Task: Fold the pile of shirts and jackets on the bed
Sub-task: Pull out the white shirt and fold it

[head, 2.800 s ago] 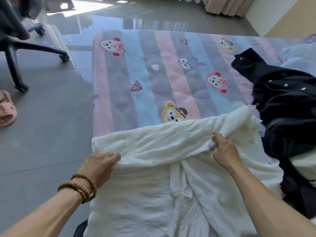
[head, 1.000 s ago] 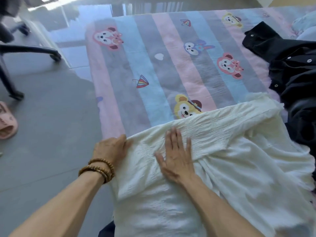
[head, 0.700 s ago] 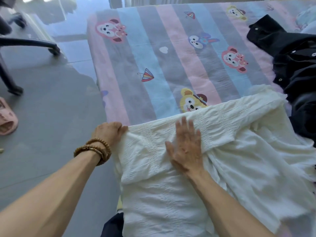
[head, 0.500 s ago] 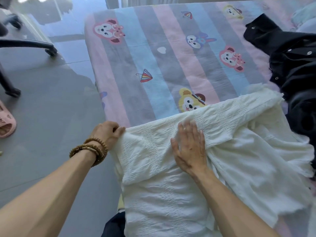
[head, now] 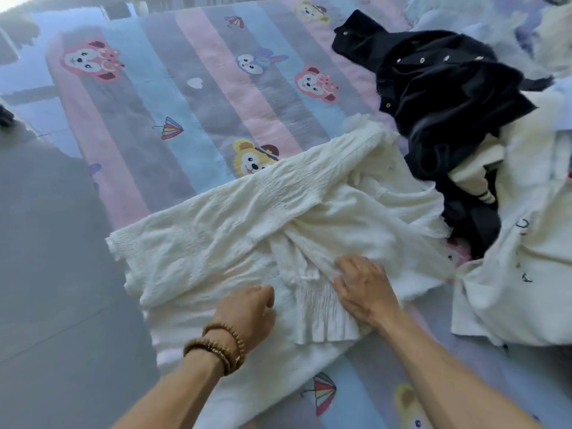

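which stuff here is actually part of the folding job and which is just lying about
Part of the job:
- white shirt, being folded; left hand and right hand both on it
- black jacket, unfolded in the pile
- cream garment, unfolded in the pile

Just there:
- striped cartoon bedsheet, the work surface
- bead bracelets on the left wrist

Both forearms extend forward. Left hand (head: 247, 314), beaded bracelets at the wrist, rests knuckles-up with fingers curled under; right hand (head: 365, 289) lies beside it, fingers bent downward.
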The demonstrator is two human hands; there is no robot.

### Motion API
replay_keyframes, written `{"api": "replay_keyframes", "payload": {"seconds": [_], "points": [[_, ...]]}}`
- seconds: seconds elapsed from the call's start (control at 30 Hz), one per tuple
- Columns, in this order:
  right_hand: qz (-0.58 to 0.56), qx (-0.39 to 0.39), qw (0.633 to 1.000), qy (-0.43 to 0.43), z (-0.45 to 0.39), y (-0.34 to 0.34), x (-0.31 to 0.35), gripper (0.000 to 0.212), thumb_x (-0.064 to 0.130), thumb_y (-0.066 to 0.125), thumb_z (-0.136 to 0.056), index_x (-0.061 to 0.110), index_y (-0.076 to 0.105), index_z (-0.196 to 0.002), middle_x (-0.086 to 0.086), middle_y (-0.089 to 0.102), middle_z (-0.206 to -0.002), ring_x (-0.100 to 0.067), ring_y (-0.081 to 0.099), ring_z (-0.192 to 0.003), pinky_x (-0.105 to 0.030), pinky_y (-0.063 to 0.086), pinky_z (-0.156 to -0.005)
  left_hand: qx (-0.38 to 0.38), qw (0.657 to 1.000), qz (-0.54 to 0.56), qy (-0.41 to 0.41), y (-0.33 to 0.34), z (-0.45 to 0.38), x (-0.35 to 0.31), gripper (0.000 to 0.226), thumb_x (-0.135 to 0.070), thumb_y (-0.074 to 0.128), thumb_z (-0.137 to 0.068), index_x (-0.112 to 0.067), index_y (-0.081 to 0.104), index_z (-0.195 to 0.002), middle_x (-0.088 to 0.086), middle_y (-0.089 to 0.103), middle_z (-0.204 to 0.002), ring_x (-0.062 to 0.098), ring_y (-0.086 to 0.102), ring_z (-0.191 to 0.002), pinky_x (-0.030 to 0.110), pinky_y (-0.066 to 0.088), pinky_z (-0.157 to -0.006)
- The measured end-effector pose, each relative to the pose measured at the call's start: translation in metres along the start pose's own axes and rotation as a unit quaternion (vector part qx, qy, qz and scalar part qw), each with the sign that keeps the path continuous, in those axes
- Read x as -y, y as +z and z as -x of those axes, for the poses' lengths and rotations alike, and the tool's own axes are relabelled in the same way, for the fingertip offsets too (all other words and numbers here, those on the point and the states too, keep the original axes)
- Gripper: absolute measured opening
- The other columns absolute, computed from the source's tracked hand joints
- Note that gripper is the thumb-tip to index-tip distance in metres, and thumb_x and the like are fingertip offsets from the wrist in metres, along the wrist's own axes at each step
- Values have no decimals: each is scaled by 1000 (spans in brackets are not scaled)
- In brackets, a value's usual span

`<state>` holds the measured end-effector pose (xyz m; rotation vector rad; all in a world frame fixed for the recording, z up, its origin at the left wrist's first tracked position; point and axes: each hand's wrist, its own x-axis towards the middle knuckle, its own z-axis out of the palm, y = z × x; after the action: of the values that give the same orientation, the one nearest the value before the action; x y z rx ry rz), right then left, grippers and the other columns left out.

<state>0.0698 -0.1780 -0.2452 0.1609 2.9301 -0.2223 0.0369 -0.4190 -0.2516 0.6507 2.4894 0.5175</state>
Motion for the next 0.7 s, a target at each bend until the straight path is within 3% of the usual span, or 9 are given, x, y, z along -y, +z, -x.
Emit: {"api": "replay_keyframes", "payload": {"seconds": [0.07, 0.13, 0.17, 0.23, 0.37, 0.47, 0.53, 0.6, 0.7], "points": [[19, 77, 997, 4, 30, -1, -39, 62, 54, 29, -86, 20, 56, -129, -2, 55, -135, -26, 50, -127, -46, 33, -105, 45, 998, 26, -42, 23, 13, -16, 23, -50, 46, -91, -28, 49, -97, -7, 55, -91, 16, 55, -85, 29, 42, -68], [32, 169, 985, -16, 52, -2, -68, 79, 69, 31, -87, 26, 25, -153, 9, 15, -162, -17, 15, -150, -47, 7, -119, 41, 997, 7, -67, 37, 24, -27, 46, -73, 39, -83, -32, 44, -104, -9, 50, -97, 13, 49, -89, 28, 40, -72], [48, 207, 976, -37, 57, -3, -75, 86, 70, 36, -86, 28, 9, -156, 13, -4, -162, -14, 0, -151, -46, -3, -119, 45, 997, -31, -57, 42, 29, -29, 62, -83, 36, -75, -33, 42, -110, -9, 48, -103, 14, 47, -94, 28, 40, -78], [92, 227, 967, -74, 59, -2, -84, 96, 59, 50, -84, 28, -3, -156, 13, -19, -158, -14, -10, -150, -46, -7, -119, 59, 991, -116, -27, 46, 38, -34, 84, -89, 38, -62, -29, 36, -121, -4, 43, -114, 18, 42, -103, 32, 38, -91], [117, 166, 977, -70, 50, 4, -86, 91, 18, 71, -80, 25, 19, -155, 4, 8, -164, -19, 14, -150, -46, 18, -117, 82, 980, -180, -30, 49, 43, -48, 94, -74, 52, -61, -19, 29, -133, 6, 39, -124, 26, 39, -110, 39, 35, -97], [104, 100, 986, -85, 48, 15, -85, 84, 2, 88, -49, 17, 60, -128, -10, 56, -139, -30, 59, -122, -45, 52, -83, 95, 971, -220, -18, 52, 52, -56, 106, -69, 53, -61, -10, 18, -143, 14, 35, -132, 33, 35, -117, 46, 32, -100], [108, 68, 988, -89, 50, 18, -86, 84, -1, 91, -37, 13, 66, -116, -12, 65, -124, -32, 67, -107, -42, 55, -71, 111, 964, -242, -6, 55, 58, -56, 105, -59, 56, -68, -8, 8, -147, 18, 32, -139, 35, 32, -123, 47, 30, -103], [107, 31, 990, -82, 53, 18, -87, 84, -3, 87, -34, 11, 64, -113, -13, 64, -117, -33, 65, -102, -43, 53, -74, 111, 964, -241, 0, 56, 65, -54, 96, -38, 62, -74, -12, 3, -145, 20, 32, -140, 36, 34, -125, 46, 32, -104], [124, -25, 989, -74, 57, 23, -94, 67, -4, 79, -37, 14, 62, -100, -7, 62, -96, -30, 61, -88, -45, 46, -81, 96, 979, -180, 10, 61, 74, -51, 75, -4, 61, -63, -14, 23, -126, 20, 44, -133, 36, 46, -125, 40, 43, -100]]}}
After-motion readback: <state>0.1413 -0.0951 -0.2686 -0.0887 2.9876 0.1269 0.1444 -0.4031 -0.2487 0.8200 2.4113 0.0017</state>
